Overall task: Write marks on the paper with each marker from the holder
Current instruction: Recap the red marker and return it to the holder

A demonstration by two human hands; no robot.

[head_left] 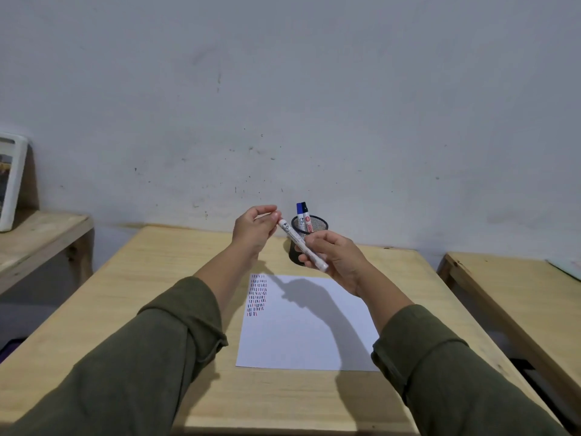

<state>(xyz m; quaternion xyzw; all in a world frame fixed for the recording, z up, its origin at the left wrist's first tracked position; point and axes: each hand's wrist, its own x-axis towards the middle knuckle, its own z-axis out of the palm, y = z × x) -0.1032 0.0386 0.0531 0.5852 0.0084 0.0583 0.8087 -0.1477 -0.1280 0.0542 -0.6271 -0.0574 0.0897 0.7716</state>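
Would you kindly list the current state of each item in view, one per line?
White marker: held in right hand, left hand fingers at its cap end.
Black mesh holder: upright, two capped markers inside.
White paper sheet: flat on wooden table, rows of short marks at its upper left.

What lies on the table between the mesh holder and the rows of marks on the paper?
In the head view, only bare table and unmarked paper edge separate the holder from the marks; the hands' shadow falls there.
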